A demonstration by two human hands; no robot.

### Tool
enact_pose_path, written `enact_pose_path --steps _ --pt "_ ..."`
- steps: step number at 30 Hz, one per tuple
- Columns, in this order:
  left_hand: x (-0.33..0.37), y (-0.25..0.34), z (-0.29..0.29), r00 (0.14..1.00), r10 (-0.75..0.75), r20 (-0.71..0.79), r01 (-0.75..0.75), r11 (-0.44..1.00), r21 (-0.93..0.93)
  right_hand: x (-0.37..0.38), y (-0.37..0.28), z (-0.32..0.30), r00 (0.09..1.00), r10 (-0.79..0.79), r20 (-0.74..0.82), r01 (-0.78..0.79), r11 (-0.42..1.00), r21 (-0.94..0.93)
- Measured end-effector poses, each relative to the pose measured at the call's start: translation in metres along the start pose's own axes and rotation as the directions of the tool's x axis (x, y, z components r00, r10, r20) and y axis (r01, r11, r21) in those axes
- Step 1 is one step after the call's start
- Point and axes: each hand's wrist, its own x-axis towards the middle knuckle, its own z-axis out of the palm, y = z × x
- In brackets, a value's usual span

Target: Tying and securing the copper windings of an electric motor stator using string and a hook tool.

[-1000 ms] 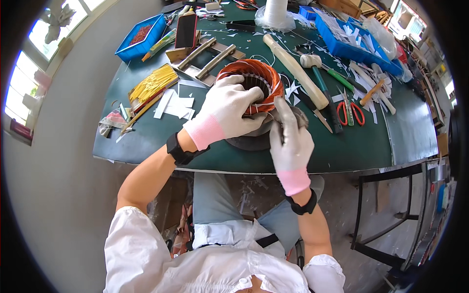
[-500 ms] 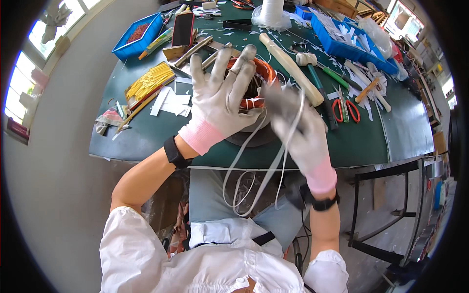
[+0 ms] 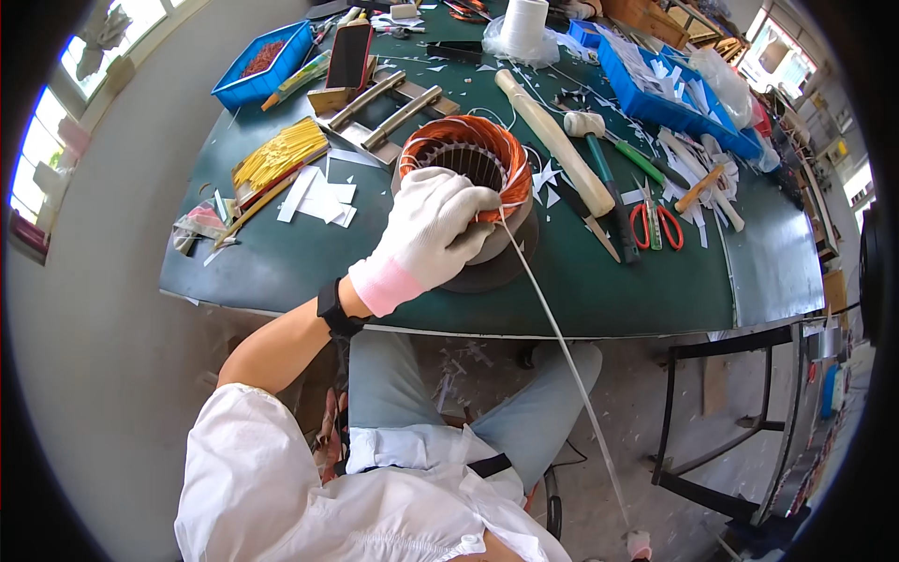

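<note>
on the green tabletop (image 3: 609, 300), close to its near edge, a wound stator (image 3: 514, 161) is seated over a dark round base (image 3: 510, 267), bore facing up. the near rim is clasped by the left hand (image 3: 426, 220), its grip closed over the winding with the fingers bent toward the bore. a white cord (image 3: 560, 337) is led from the near right rim, in a straight line, down to the right hand (image 3: 639, 541) at the lower edge of the view. the fingers there are too small to be made out; from the tautness of the cord, that grip is judged to be closed on it.

the step in hand is judged to be the pulling tight of a lacing stitch. for the next move, steady tension and a firmly held rim appear to be called for, so that the turn is not slackened.

the winding is formed of glossy orange wire, bundled in a thick ring and crossed by pale ties; the bore is lined with dark, narrow slats. the cord is thin and apparently flexible. to the left, slender yellow strips (image 3: 279, 159) are stacked beside flat white pieces (image 3: 323, 203).
</note>
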Motion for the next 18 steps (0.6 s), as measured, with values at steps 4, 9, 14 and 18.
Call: enact_pose_path --steps 4,9,14,18 --pt "-0.007 0.005 -0.009 1.000 0.017 0.005 -0.017 0.996 0.083 0.060 -0.230 -0.121 0.961 -0.277 0.016 0.277 0.961 0.028" --pt "-0.005 0.001 -0.002 0.997 0.076 0.015 -0.077 0.994 0.083 0.015 -0.569 -0.344 0.301 -0.671 -0.678 0.940 0.328 0.093" --pt "0.000 0.005 0.000 0.998 0.053 0.037 -0.055 0.996 0.077 -0.019 -0.705 -0.382 0.215 -0.445 -0.869 0.973 0.171 0.153" --pt "0.000 0.007 -0.010 0.994 0.002 0.110 -0.015 0.994 0.111 -0.009 -0.686 -0.363 0.411 -0.504 -0.759 0.907 0.140 0.398"
